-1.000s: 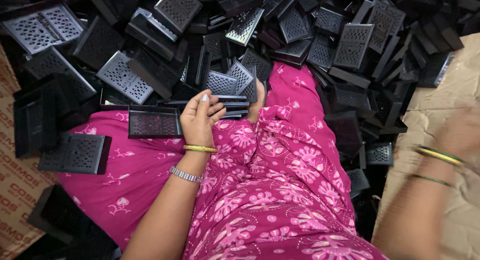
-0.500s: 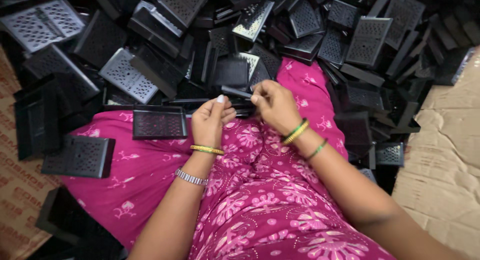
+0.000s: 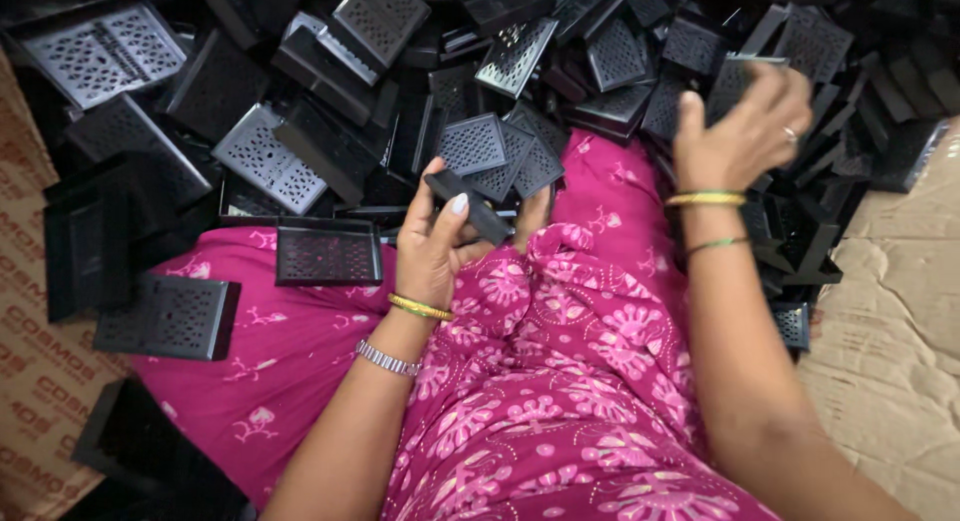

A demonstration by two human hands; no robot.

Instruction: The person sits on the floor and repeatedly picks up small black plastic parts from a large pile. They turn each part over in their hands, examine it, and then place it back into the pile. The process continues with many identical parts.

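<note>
Left hand (image 3: 432, 246) grips a small black plastic piece (image 3: 468, 207) over the pink lap, looks light, stiff, slick, best pinched by its edges, while right hand (image 3: 742, 131) hovers open w/ fingers spread above the pile of black perforated trays (image 3: 380, 21).

Heap of perforated trays (image 3: 520, 51) fills the whole upper frame, edge to edge. Lap cloth (image 3: 560, 381) runs from centre to bottom, in front of the heap. Left hand (image 3: 440, 246) at frame centre, above the lap, fingers (image 3: 455, 203) around a small tray piece (image 3: 470, 206). Right hand (image 3: 745, 126) upper right, over the heap, apart from the left hand. One tray (image 3: 328, 253) lies on the lap just left of the left hand; another tray (image 3: 170, 316) further left at the lap's edge. Cardboard sheet (image 3: 30, 361) along the left edge; more cardboard (image 3: 890, 311) at right, beside the lap.
</note>
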